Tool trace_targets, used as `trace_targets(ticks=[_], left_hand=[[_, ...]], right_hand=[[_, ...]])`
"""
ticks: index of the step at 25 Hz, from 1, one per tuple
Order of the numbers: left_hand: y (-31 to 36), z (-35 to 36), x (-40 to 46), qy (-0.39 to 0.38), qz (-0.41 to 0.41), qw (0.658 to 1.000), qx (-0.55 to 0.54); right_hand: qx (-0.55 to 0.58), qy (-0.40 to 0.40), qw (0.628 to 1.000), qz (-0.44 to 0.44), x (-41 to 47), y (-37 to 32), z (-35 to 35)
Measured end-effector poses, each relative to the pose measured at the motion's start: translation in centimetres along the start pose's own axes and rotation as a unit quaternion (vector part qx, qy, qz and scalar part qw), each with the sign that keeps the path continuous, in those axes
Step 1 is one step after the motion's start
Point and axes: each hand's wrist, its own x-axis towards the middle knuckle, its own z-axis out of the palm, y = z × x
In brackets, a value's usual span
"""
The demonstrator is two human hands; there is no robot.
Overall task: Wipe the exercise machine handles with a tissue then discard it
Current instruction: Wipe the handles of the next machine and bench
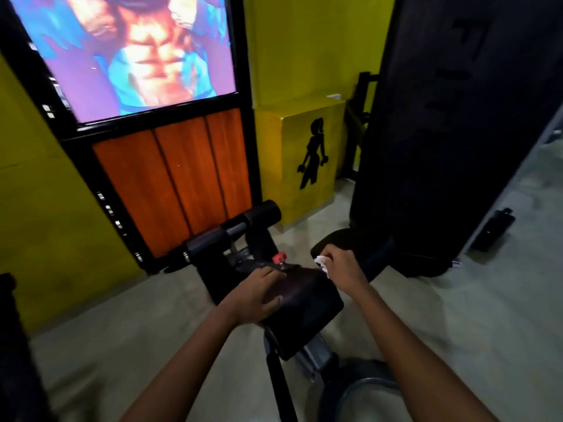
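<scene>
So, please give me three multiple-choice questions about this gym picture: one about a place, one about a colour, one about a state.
1. Where is the left hand?
A. On the black padded seat
B. On the floor
C. On the yellow box

2. What colour is the adjustment knob?
A. Green
B. Red
C. White

3. What is the right hand doing?
A. Hanging open and empty
B. Pointing at the screen
C. Closed on a white tissue

Answers: 1 A, the palm lies on the pad; 2 B, it is red beside the fingers; 3 C, white paper shows from the fist.

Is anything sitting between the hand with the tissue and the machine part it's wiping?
Nothing visible. The right hand holds the white tissue right at the far edge of the black pad, while the left hand rests on the pad's near side.
</scene>
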Motion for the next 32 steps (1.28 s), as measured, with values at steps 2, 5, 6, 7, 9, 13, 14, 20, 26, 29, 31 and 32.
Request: trace_targets(ticks=[2,5,6,7,9,13,14,20,26,29,31,32], left_hand=[[-1.1,-0.2,2.1,-0.026,0.039,0.999,-0.015],[-3.0,-0.7,5.8,-0.057,0.118,0.991,-0.017],[-3.6,-0.8,7.2,-0.064,0.144,0.987,-0.021],[-4.0,-1.1,8.4,-0.073,0.171,0.982,-0.024],[-4.8,-1.6,10.3,-0.094,0.233,0.967,-0.039],[-5.4,-1.7,11.7,-0.136,0.338,0.929,-0.069],[-5.6,-1.4,11.9,-0.143,0.356,0.920,-0.077],[-6.7,1.5,11.8,-0.185,0.425,0.880,-0.105],[-7.9,4.9,10.7,-0.259,0.505,0.818,-0.092],[-8.4,6.3,12.0,-0.283,0.576,0.765,-0.055],[-9.5,7.4,12.8,-0.275,0.615,0.739,-0.017],[-10.1,7.9,12.9,-0.267,0.635,0.725,-0.002]], right_hand=[[-0.004,0.024,0.999,0.026,0.2,0.2,-0.3],[0.020,0.081,0.990,0.111,0.2,0.4,-1.2],[0.020,0.105,0.985,0.134,0.1,0.3,-1.4],[0.009,0.136,0.979,0.154,-0.1,0.2,-1.5],[0.004,0.204,0.960,0.194,-1.1,-0.5,-1.1],[-0.036,0.277,0.924,0.261,-4.0,-3.3,0.9],[-0.043,0.286,0.917,0.275,-4.6,-3.5,1.3],[-0.049,0.354,0.863,0.356,-8.6,-4.7,3.5],[-0.056,0.366,0.808,0.459,-13.7,-6.5,9.5],[-0.067,0.408,0.751,0.515,-15.4,-7.6,13.7],[-0.072,0.420,0.723,0.543,-15.4,-8.4,17.4],[-0.080,0.412,0.721,0.551,-15.1,-8.7,19.4]])
